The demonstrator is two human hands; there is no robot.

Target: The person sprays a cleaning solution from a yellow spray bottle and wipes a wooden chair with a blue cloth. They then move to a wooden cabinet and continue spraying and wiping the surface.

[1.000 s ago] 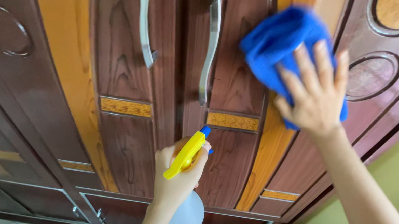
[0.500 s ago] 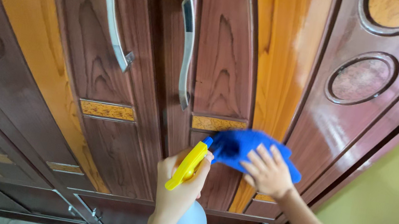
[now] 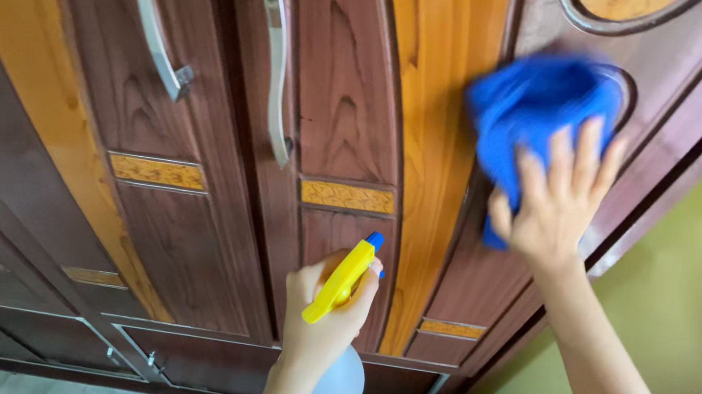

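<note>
The blue cloth [image 3: 535, 113] under the right hand [image 3: 555, 210] is smeared by motion blur, its folds unreadable. Below the left hand [image 3: 322, 311], the spray bottle [image 3: 332, 393] runs off the bottom edge. The oval inlay [image 3: 616, 2] above the right hand is cropped.

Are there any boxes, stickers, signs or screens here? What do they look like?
No boxes, stickers, signs or screens show.
Spray bottle: the only container, low in the middle, held in the left hand; clear rounded body, yellow trigger top, small blue nozzle; no label can be seen on it.
Cloth: blue, soft and bunched, pressed on the wardrobe door by the right hand; plain, no tag in sight.
</note>
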